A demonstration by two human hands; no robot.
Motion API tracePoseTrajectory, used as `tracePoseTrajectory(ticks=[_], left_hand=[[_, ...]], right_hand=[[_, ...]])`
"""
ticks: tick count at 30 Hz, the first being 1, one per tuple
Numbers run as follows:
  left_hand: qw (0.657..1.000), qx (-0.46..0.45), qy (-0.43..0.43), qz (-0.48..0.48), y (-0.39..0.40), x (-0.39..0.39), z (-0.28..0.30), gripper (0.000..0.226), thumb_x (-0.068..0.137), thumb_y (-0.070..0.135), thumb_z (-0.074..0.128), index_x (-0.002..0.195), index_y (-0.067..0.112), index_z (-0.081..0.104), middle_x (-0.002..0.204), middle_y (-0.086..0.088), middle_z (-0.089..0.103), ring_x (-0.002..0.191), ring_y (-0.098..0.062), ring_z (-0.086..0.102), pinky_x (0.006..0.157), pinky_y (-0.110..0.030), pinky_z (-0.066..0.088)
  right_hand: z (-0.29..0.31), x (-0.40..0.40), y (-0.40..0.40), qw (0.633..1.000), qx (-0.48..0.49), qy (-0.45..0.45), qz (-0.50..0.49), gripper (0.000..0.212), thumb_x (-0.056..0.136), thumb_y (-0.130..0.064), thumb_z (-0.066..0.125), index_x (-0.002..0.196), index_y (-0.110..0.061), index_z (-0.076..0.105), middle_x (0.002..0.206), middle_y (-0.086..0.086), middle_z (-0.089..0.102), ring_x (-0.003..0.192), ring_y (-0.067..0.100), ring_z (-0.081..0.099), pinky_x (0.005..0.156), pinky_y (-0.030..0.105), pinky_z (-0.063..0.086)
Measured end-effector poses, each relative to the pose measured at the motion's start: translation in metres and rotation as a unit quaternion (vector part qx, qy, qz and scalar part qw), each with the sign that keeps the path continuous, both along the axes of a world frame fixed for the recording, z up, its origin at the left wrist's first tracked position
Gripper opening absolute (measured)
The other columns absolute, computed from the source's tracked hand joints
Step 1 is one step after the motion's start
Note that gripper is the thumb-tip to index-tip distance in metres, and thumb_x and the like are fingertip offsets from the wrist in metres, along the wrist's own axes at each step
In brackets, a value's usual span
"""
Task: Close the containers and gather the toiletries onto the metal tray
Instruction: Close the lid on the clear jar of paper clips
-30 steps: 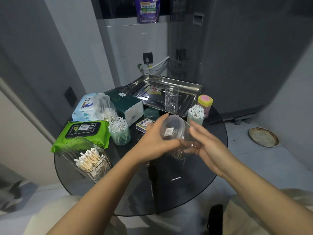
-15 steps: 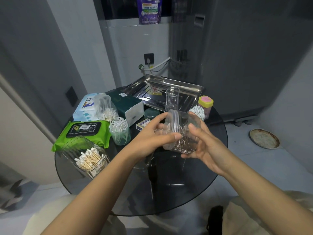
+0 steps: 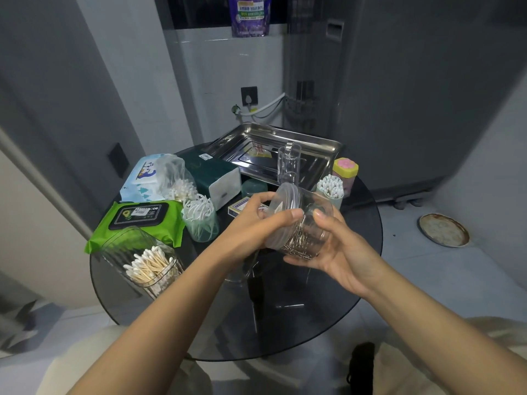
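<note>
round dark glass table on a pale tiled floor; wall socket with a white hose beside it; purple pouch on the ledge above; rusty round dish on the floor at right.

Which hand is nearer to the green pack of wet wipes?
The left hand. It grips the lid end of the clear jar, on the side facing the green pack of wet wipes. The right hand cradles the jar's base, on the far side from the pack.
</note>
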State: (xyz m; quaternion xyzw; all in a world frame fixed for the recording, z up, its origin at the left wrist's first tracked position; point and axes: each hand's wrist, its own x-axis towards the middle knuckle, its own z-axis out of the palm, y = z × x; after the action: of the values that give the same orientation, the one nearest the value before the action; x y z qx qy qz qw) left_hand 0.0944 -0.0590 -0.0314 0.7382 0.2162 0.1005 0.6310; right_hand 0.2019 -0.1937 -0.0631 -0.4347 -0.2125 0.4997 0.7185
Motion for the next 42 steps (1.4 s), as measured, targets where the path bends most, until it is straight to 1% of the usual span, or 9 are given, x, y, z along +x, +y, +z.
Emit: tracePoseTrajectory(ticks=[6,15,18,24,30,33,37,39,42], left_hand=[[0.999,-0.001,0.034,0.020,0.004,-0.003,0.001,0.076,0.057,0.072,0.062,0.116,0.025,0.052,0.117,0.000,0.062,0.102,-0.015,0.064,0.090,-0.041,0.054],[0.999,0.044,-0.025,-0.013,0.000,-0.003,0.001,0.056,0.075,0.035,0.073,0.121,0.025,0.045,0.098,0.012,0.054,0.083,0.005,0.061,0.073,-0.012,0.051],[0.998,0.035,-0.045,-0.030,-0.001,-0.002,-0.007,0.077,0.059,0.042,0.076,0.126,0.025,0.043,0.108,0.009,0.054,0.103,-0.006,0.061,0.088,-0.026,0.053],[0.989,0.081,-0.056,-0.106,0.001,-0.004,-0.013,0.091,0.056,0.034,0.083,0.134,0.031,0.035,0.130,0.013,0.050,0.124,-0.008,0.051,0.107,-0.042,0.042],[0.996,0.004,-0.079,-0.034,0.005,0.001,-0.009,0.083,0.051,0.038,0.077,0.127,0.024,0.045,0.110,0.005,0.058,0.101,-0.010,0.064,0.094,-0.036,0.051],[0.996,-0.014,-0.074,-0.051,0.011,0.000,-0.010,0.089,0.053,0.035,0.078,0.133,0.020,0.042,0.119,0.000,0.058,0.110,-0.014,0.062,0.096,-0.035,0.050],[0.989,0.015,-0.074,-0.125,0.014,-0.004,-0.010,0.087,0.056,0.025,0.083,0.132,0.031,0.041,0.135,0.004,0.049,0.128,-0.018,0.050,0.099,-0.044,0.047],[0.986,0.015,-0.077,-0.147,0.015,-0.005,-0.008,0.086,0.058,0.020,0.082,0.133,0.028,0.041,0.134,0.004,0.049,0.125,-0.016,0.053,0.093,-0.041,0.050],[0.990,0.010,-0.084,-0.112,0.015,-0.005,-0.005,0.079,0.056,0.024,0.080,0.127,0.030,0.046,0.125,0.010,0.055,0.119,-0.010,0.057,0.090,-0.033,0.051]], right_hand=[[-0.001,-0.002,0.000,1.000,0.000,-0.021,-0.014,0.059,0.078,-0.024,0.062,0.130,-0.046,0.044,0.136,0.008,0.055,0.114,0.032,0.062,0.081,0.054,0.054],[-0.001,-0.001,-0.002,0.999,-0.025,-0.037,-0.006,0.058,0.077,-0.039,0.062,0.132,-0.043,0.044,0.127,0.009,0.059,0.101,0.028,0.066,0.071,0.044,0.056],[0.000,-0.001,-0.005,0.996,-0.047,-0.076,-0.017,0.054,0.079,-0.047,0.059,0.131,-0.038,0.045,0.103,-0.001,0.071,0.085,0.021,0.070,0.064,0.041,0.058],[0.007,0.009,-0.013,0.984,-0.124,-0.121,0.045,0.068,0.079,-0.068,0.036,0.134,-0.029,0.044,0.103,0.008,0.073,0.077,0.032,0.070,0.044,0.027,0.051],[0.004,0.005,-0.007,0.993,-0.074,-0.077,0.056,0.065,0.079,-0.051,0.053,0.140,-0.033,0.039,0.129,0.004,0.063,0.114,0.028,0.062,0.095,0.050,0.049],[0.004,0.002,-0.004,0.994,-0.061,-0.090,0.019,0.068,0.071,-0.040,0.067,0.135,-0.033,0.043,0.124,0.002,0.065,0.101,0.024,0.067,0.083,0.040,0.056],[0.013,0.003,-0.009,0.984,-0.119,-0.121,0.048,0.060,0.069,-0.069,0.054,0.104,-0.022,0.064,0.090,0.009,0.073,0.070,0.029,0.068,0.053,0.028,0.052],[0.015,0.005,-0.011,0.981,-0.136,-0.116,0.076,0.060,0.075,-0.071,0.040,0.097,-0.022,0.067,0.089,0.013,0.074,0.072,0.031,0.070,0.057,0.032,0.055],[0.011,0.004,-0.009,0.988,-0.103,-0.087,0.069,0.061,0.081,-0.063,0.045,0.127,-0.024,0.054,0.120,0.015,0.066,0.106,0.034,0.065,0.089,0.047,0.053]])
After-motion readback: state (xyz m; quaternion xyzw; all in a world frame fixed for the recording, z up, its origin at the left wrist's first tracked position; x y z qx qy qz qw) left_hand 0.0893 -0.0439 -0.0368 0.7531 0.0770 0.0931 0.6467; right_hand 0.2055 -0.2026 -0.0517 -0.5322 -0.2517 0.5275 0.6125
